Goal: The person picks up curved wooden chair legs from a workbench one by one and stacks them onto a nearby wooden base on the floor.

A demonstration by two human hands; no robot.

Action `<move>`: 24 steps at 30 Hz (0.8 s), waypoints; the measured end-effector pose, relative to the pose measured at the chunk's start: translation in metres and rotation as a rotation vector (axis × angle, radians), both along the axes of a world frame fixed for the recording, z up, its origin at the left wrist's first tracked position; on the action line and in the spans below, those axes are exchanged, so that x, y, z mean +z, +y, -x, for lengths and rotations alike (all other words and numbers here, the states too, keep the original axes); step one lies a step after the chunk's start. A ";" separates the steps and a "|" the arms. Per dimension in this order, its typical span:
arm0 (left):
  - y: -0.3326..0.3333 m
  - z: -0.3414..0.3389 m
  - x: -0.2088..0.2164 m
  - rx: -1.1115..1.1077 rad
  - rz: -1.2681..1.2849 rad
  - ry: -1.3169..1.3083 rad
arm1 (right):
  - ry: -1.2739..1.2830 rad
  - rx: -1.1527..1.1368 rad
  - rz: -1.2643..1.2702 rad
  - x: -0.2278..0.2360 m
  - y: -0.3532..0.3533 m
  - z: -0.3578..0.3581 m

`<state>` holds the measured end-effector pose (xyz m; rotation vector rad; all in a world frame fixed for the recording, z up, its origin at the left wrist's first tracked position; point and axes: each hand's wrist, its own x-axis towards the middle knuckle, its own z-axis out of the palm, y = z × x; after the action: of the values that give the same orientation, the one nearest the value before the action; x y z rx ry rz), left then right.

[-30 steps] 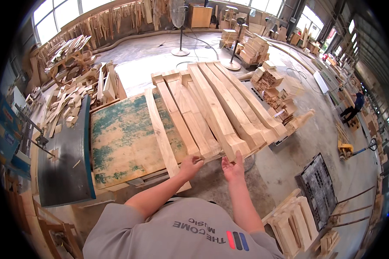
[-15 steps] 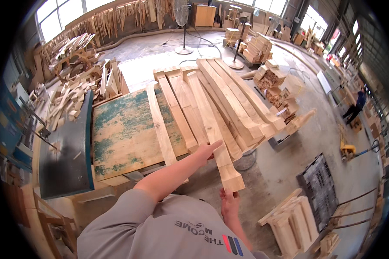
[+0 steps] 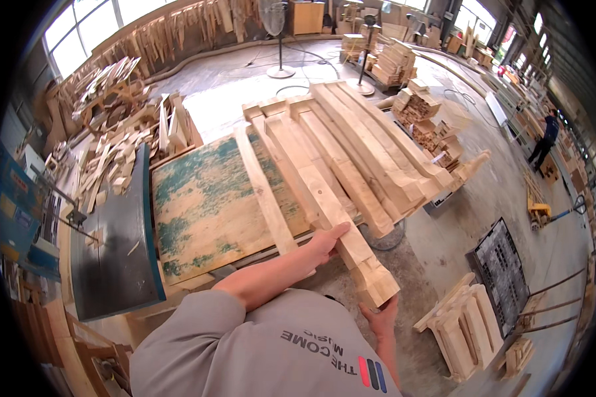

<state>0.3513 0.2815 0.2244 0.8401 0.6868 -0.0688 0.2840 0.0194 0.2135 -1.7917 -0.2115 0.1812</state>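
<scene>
A long, pale wooden furniture leg (image 3: 319, 192) with a thick, blocky near end slants toward me. My left hand (image 3: 327, 243) is closed around its side, thumb on the upper face. At the near end, my right hand (image 3: 381, 317) grips the block from below, with thumb and fingers on either side of it. The leg's far part lies over the other wooden legs (image 3: 371, 159), which rest side by side on the worktable. To the left, a slimmer wooden strip (image 3: 265, 188) lies apart on the worn green-and-tan board (image 3: 212, 212).
A dark machine bed (image 3: 112, 245) stands left, with scrap wood (image 3: 122, 142) behind it. Stacked wood pieces (image 3: 417, 109) and a pedestal fan (image 3: 280, 40) are beyond. At lower right are more wooden legs (image 3: 467, 324) and a black pallet (image 3: 500, 278). A person (image 3: 545, 140) stands far right.
The held leg's far end has shifted left over the neighbouring legs, and its near end has moved right. My right hand has moved with that end and spread around it.
</scene>
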 end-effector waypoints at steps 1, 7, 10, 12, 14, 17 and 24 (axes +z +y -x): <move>0.006 0.006 0.003 -0.004 0.009 -0.040 | 0.017 0.027 0.003 0.006 0.004 -0.001; 0.076 0.051 0.002 0.070 0.037 -0.102 | 0.262 0.325 -0.042 0.011 0.052 0.001; 0.114 0.075 -0.024 0.115 0.085 -0.092 | 0.502 0.340 -0.095 0.017 0.094 0.015; 0.133 0.089 -0.037 0.128 0.109 -0.072 | 0.710 0.304 -0.236 0.025 0.116 0.029; 0.150 0.101 -0.057 0.095 0.166 -0.110 | 0.918 0.288 -0.524 0.039 0.134 0.045; 0.167 0.120 -0.072 -0.010 0.236 -0.176 | 0.803 0.162 -0.318 0.013 0.156 0.065; 0.221 0.127 -0.064 -0.019 -0.226 -0.034 | 0.037 0.140 0.241 0.018 0.212 0.086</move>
<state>0.2240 0.5029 0.1606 1.0628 0.6618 0.0063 0.1982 0.2317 0.2316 -2.0119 -0.2995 0.3515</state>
